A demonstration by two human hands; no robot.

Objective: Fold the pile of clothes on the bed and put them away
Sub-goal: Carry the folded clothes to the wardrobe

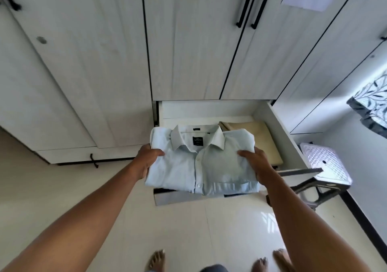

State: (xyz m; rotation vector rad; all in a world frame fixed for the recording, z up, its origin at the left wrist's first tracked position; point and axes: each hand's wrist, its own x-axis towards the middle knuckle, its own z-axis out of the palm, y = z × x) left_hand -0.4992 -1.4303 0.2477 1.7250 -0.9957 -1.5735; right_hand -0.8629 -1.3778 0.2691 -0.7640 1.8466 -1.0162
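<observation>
Both hands, left hand and right hand, grip the folded shirt between them.

Left hand, right hand grip folded shirt above open drawer.

Cloth shirt, matt; wood-grain wardrobe; glossy tile floor.

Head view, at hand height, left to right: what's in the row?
left hand → folded light blue shirt → right hand → drawer side wall → white plastic stool
</observation>
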